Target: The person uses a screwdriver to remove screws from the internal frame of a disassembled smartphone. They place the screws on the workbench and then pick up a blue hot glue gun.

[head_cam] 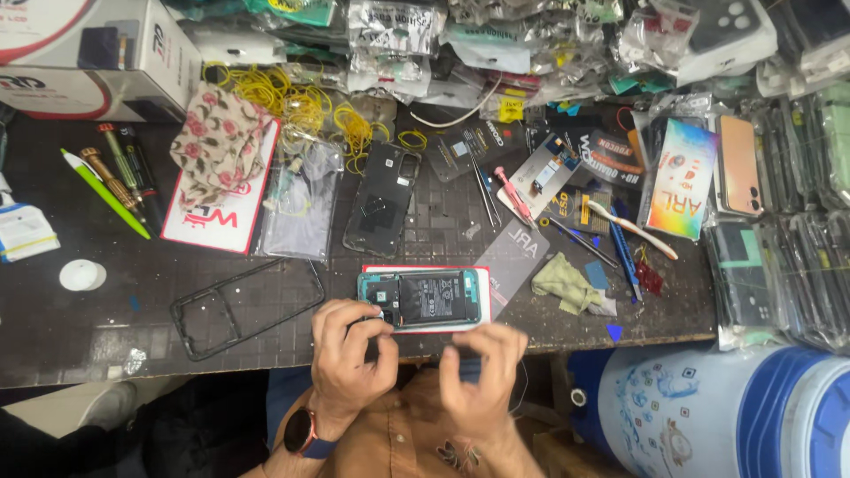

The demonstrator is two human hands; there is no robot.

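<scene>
An opened phone with a teal frame and its dark battery showing lies on a red-edged white card near the table's front edge. My left hand, with a watch on the wrist, pinches the phone's near-left corner with curled fingers. Just below the phone's right half, my right hand is blurred. Its fingers are spread and hold nothing. A black phone frame lies to the left, and a dark back cover rests farther back.
Screwdrivers and a green pen lie at the left beside a floral cloth. Yellow rubber bands, tweezers, a pink tool, a white toothbrush and packaged phone cases crowd the back and right. A blue-white drum stands below.
</scene>
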